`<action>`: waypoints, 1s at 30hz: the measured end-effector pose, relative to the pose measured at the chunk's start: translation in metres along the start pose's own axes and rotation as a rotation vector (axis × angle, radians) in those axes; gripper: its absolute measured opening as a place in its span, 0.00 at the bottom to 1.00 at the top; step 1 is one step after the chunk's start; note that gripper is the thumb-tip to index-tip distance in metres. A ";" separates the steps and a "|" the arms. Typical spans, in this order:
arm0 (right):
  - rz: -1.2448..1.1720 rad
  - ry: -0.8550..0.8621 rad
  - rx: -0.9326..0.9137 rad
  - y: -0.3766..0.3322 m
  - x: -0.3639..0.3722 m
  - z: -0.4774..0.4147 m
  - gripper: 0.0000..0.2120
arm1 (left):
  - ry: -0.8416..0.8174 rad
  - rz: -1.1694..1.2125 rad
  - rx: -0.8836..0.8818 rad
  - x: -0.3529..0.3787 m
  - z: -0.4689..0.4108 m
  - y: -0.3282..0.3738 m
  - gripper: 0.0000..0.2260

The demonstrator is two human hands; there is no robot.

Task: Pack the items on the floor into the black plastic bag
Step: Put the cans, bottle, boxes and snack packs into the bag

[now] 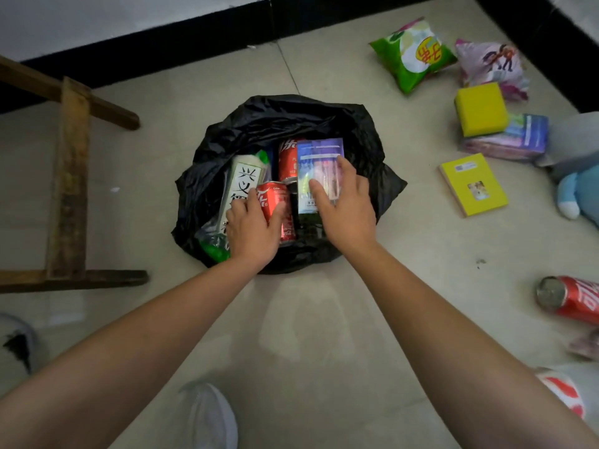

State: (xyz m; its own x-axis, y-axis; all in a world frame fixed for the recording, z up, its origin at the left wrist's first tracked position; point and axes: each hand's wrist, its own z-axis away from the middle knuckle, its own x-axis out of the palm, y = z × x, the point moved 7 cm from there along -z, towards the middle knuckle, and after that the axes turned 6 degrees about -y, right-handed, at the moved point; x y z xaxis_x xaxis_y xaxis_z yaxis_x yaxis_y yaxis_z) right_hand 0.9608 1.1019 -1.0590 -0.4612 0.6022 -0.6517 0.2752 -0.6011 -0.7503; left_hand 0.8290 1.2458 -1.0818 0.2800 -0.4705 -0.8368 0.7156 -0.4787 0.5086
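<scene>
The black plastic bag (pixel 291 115) lies open on the floor (pixel 324 319), and both hands are inside its mouth. The left hand (pixel 251 233) has its fingers and thumb curled round a red can (pixel 275 196), which lies on its side. Just to that hand's left is a white-labelled green pouch (pixel 244 179). The right hand (pixel 348 212) rests on a blue-purple packet (pixel 319 157) with its fingers laid fairly straight across the top. It looks more like pressing the packet down than gripping it. A second red can (pixel 287 157) lies beyond the left hand's fingertips, touching the packet's edge.

Well to the right of the right hand, still unpacked, lie a green crisp bag (pixel 411 53), a purple snack bag (pixel 492 66), a yellow sponge (pixel 481 108) resting on a matching packet (pixel 525 137), a yellow booklet (pixel 473 186), a plush toy (pixel 577 176) and another can on the floor (pixel 570 298).

The risks are probably these. The bag's rim sits low and slack, so a round can let go near the edge could roll out. Pressing hard on the packet may crease it against the cans. Later, puffed snack bags laid under or beside the cans could be crushed. The thin plastic may also snag or tear if it is lifted by one side while loaded.
</scene>
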 end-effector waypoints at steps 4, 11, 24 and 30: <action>0.085 -0.009 -0.023 -0.007 -0.003 -0.004 0.30 | 0.034 -0.020 0.036 -0.012 -0.003 -0.003 0.22; 0.189 0.459 -0.157 0.005 -0.064 0.008 0.24 | 0.121 -0.009 0.148 -0.038 -0.022 0.006 0.19; 0.253 0.305 0.497 0.185 -0.172 0.026 0.31 | 0.111 -0.054 0.737 0.026 -0.013 0.208 0.20; 0.545 0.341 0.785 0.234 -0.213 0.067 0.36 | -0.063 -0.116 0.931 0.104 0.019 0.262 0.20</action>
State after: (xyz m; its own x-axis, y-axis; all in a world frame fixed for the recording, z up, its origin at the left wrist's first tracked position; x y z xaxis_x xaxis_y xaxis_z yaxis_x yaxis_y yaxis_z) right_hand 1.0671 0.7980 -1.0886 -0.1397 0.1868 -0.9724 -0.3125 -0.9402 -0.1357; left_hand 1.0331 1.0574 -1.0316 0.1841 -0.4088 -0.8939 -0.0704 -0.9126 0.4028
